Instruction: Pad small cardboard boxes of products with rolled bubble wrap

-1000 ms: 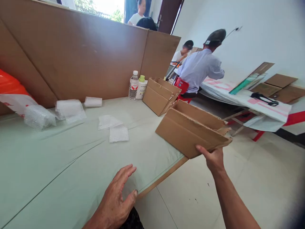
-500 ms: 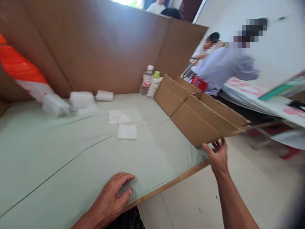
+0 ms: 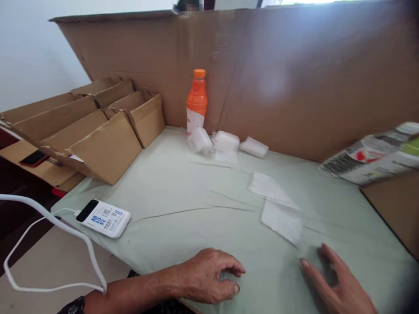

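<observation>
At the left edge of the table: folded cardboard boxes [image 3: 98,131] lie stacked and fanned, reaching toward the back left corner; a dark phone [image 3: 33,158] rests on the lowest flap.
Near the front left corner: a white power bank [image 3: 104,217] lies flat on the pale green table [image 3: 183,192], with a white cable [image 3: 49,222] looping off the edge.
Left hand [image 3: 206,281]: palm down at the front edge, fingers curled under, knuckles raised, holding nothing.
Along the back edge: an orange bottle [image 3: 196,102] stands upright against the cardboard wall [image 3: 294,78]; three bubble-wrap packets [image 3: 225,143] lie just beside its base.
Middle of the table: two flat white foam sheets [image 3: 278,207] lie with corners overlapping, the nearer one close to the right hand.
Right hand [image 3: 337,285]: open, fingers spread and lying flat on the table near the front edge, empty, fingertips just short of the nearer sheet.
At the right edge: blurred bottles [image 3: 369,159] lie above a brown cardboard panel [image 3: 396,205].
</observation>
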